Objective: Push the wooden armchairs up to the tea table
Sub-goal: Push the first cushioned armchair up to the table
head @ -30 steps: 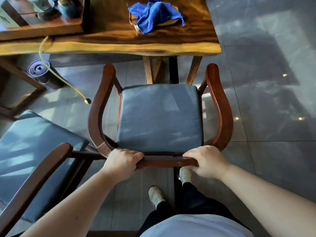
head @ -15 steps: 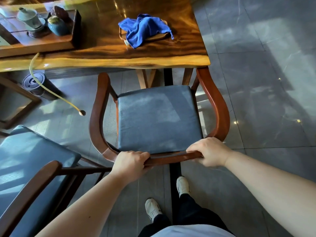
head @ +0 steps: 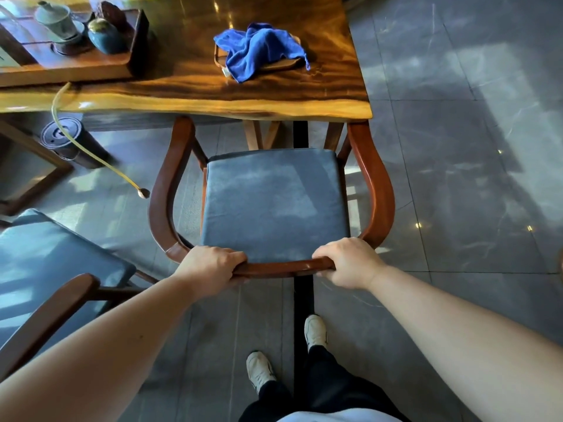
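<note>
Moved since one second ago: wooden armchair (head: 377,190), now closer to the bench (head: 195,95), its two arm tips meeting the underside of the bench's near edge where a gap showed before.

Left hand (head: 210,269): clamped over the curved back rail of the armchair, at 7 o'clock of the seat.
Right hand (head: 347,263): clamped on the same rail, at 5 o'clock of the seat; both hands well apart.
Seat cushion (head: 271,205): grey-blue, front edge near the bench edge, possibly just short of it; the angle does not settle this.
Second armchair (head: 51,303): at 9 o'clock, apart from the bench, same cushion.
Blue cloth (head: 259,50): crumpled on a small wooden holder, at 12 o'clock on the bench.
Tea tray (head: 70,65): at 11 o'clock on the bench, carrying a lidded cup (head: 56,19) and a dark jar (head: 105,36).
Yellow hose (head: 88,150): hangs from the bench edge toward the floor beside a dark canister (head: 62,138).
Shoes (head: 259,370): two, pale, on the grey tile floor at 6 o'clock.
</note>
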A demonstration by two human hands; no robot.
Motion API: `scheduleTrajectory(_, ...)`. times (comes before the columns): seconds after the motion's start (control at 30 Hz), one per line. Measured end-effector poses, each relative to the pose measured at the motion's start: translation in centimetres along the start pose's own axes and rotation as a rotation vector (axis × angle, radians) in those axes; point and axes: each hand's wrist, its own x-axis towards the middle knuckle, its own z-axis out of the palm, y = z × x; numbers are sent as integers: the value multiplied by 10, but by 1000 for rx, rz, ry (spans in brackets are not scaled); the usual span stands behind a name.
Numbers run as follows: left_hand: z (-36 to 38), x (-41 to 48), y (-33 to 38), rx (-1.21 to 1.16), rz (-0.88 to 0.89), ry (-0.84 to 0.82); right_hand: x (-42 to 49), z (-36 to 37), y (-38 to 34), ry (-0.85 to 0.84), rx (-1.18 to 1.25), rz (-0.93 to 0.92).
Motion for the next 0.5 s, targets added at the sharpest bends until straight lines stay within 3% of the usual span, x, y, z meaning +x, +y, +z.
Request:
scheduleTrajectory(0.3,-7,-2,17,97,-250,-105,1,-1,1,-34,10,9)
scheduleTrajectory(0.5,-10,-36,33,1,-429,97,14,-13,-7,-189,60,-20)
